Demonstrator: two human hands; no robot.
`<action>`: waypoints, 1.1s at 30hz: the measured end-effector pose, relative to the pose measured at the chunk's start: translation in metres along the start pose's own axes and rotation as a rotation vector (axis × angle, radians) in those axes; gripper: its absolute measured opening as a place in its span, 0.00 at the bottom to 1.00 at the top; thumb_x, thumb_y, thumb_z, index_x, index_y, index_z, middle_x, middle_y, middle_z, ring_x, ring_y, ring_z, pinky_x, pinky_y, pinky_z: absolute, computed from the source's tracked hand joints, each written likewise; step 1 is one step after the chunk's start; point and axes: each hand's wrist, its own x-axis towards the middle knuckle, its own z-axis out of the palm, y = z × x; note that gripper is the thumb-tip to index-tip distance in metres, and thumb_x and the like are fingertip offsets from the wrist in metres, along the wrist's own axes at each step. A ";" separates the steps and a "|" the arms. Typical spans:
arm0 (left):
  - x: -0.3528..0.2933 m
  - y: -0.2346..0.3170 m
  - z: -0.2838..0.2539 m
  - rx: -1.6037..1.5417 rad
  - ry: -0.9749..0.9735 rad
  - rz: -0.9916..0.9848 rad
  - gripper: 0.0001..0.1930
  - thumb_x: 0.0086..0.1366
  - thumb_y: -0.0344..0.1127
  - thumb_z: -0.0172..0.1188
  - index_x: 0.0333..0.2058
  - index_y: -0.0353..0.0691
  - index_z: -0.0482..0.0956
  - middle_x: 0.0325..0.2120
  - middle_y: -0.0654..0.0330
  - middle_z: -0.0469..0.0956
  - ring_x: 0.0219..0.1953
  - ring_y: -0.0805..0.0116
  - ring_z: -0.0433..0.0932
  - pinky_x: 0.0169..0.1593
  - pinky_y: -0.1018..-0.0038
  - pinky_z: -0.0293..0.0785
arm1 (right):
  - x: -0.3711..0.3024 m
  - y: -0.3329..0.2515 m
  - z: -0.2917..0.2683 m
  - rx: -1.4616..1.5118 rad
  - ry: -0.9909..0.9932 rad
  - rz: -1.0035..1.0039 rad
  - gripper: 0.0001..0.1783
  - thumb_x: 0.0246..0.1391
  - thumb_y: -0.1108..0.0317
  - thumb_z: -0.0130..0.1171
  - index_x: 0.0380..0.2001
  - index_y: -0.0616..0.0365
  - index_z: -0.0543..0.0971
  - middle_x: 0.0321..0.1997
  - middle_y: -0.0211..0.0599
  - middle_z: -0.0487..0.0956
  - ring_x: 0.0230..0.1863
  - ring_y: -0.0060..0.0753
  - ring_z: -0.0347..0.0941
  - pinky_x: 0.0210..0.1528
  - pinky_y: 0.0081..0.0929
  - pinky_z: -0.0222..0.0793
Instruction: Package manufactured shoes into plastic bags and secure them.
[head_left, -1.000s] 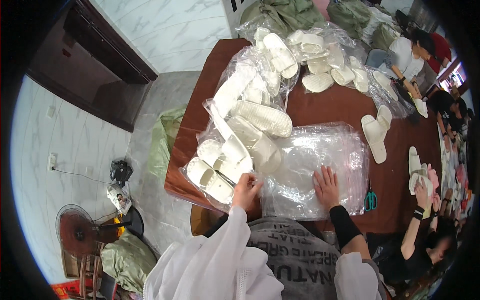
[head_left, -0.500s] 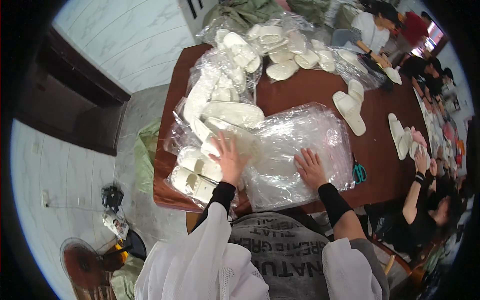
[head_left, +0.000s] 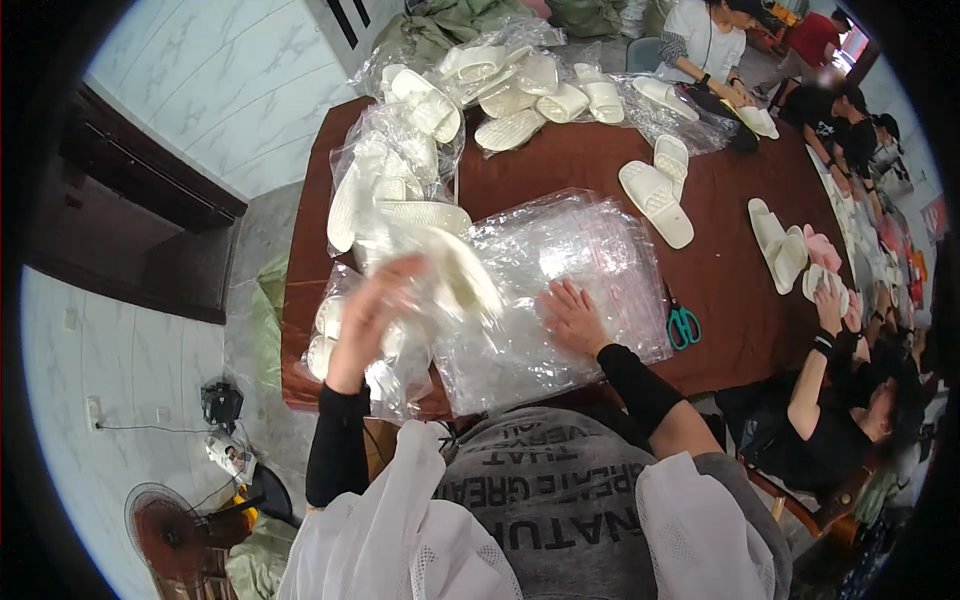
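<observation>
Far left, a standing fan (head_left: 168,535) on the floor, well apart from the brown tabletop (head_left: 560,165). At the tabletop's left edge, partly behind my left forearm, bagged white slippers (head_left: 328,316); farther back, a heap of slippers in clear film (head_left: 345,205). My left grip (head_left: 378,305) is over this side, motion-blurred: cannot tell whether it is spread or pinching anything. Just right of it, a white slipper (head_left: 478,275), also blurred, overlaps the left part of a flat stack of clear plastic bags (head_left: 520,350); contact with my left grip not resolvable. My right grip (head_left: 573,318) lies palm down on that stack, fingers spread. Right of the stack: a loose slipper pair (head_left: 655,200), partly overlapping; nearer me, teal-handled scissors (head_left: 683,327). Farther right, another white pair (head_left: 777,245), and a co-worker's hand (head_left: 828,305) on a white slipper beside pink ones.
</observation>
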 end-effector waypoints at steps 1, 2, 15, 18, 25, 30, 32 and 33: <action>-0.002 0.002 0.014 0.074 -0.240 0.098 0.07 0.59 0.25 0.58 0.36 0.43 0.72 0.54 0.59 0.73 0.60 0.60 0.66 0.62 0.62 0.63 | 0.003 0.004 0.004 0.034 -0.006 0.036 0.30 0.61 0.50 0.45 0.66 0.41 0.60 0.73 0.37 0.50 0.74 0.43 0.41 0.71 0.51 0.32; -0.005 -0.001 0.027 0.147 -0.480 0.195 0.10 0.56 0.25 0.60 0.36 0.45 0.73 0.56 0.61 0.72 0.64 0.57 0.62 0.65 0.59 0.58 | 0.008 0.012 0.006 0.035 -0.011 0.029 0.30 0.61 0.50 0.45 0.66 0.41 0.60 0.73 0.37 0.50 0.74 0.43 0.41 0.71 0.51 0.32; -0.130 -0.134 0.128 0.204 0.495 -0.565 0.25 0.63 0.34 0.59 0.58 0.35 0.65 0.53 0.47 0.69 0.54 0.53 0.69 0.58 0.61 0.64 | 0.034 0.042 -0.046 1.099 0.245 0.374 0.15 0.60 0.61 0.54 0.44 0.60 0.76 0.33 0.31 0.79 0.34 0.22 0.77 0.32 0.21 0.73; -0.126 -0.135 0.138 0.571 0.539 -0.428 0.27 0.62 0.34 0.61 0.58 0.36 0.64 0.53 0.46 0.68 0.55 0.50 0.67 0.57 0.62 0.63 | 0.049 0.035 -0.064 0.963 0.306 0.437 0.14 0.58 0.61 0.55 0.41 0.60 0.76 0.27 0.31 0.78 0.23 0.22 0.77 0.18 0.20 0.69; -0.136 -0.161 0.134 0.330 0.425 -0.410 0.27 0.62 0.32 0.59 0.59 0.36 0.63 0.57 0.47 0.65 0.58 0.52 0.66 0.58 0.64 0.63 | 0.067 0.049 -0.072 1.059 -0.001 0.476 0.16 0.53 0.58 0.63 0.37 0.59 0.77 0.22 0.27 0.73 0.19 0.18 0.66 0.20 0.17 0.59; -0.142 -0.180 0.132 -0.102 0.550 -0.553 0.25 0.66 0.33 0.56 0.60 0.36 0.63 0.57 0.51 0.67 0.58 0.59 0.68 0.60 0.71 0.61 | 0.068 0.039 -0.117 1.161 -0.070 0.114 0.13 0.56 0.60 0.60 0.36 0.59 0.76 0.25 0.23 0.70 0.24 0.15 0.64 0.26 0.16 0.57; -0.140 -0.179 0.132 -0.233 0.472 -0.587 0.24 0.70 0.37 0.50 0.61 0.35 0.61 0.57 0.55 0.67 0.60 0.66 0.64 0.61 0.73 0.58 | 0.073 0.026 -0.119 1.182 -0.058 0.054 0.12 0.57 0.60 0.58 0.36 0.58 0.76 0.28 0.23 0.72 0.27 0.15 0.66 0.28 0.15 0.61; -0.137 -0.179 0.132 -0.232 0.465 -0.581 0.24 0.70 0.37 0.50 0.61 0.35 0.61 0.57 0.55 0.67 0.60 0.66 0.64 0.61 0.73 0.58 | 0.077 0.024 -0.117 1.179 -0.196 0.062 0.12 0.57 0.60 0.58 0.36 0.58 0.76 0.29 0.24 0.73 0.28 0.16 0.68 0.28 0.16 0.63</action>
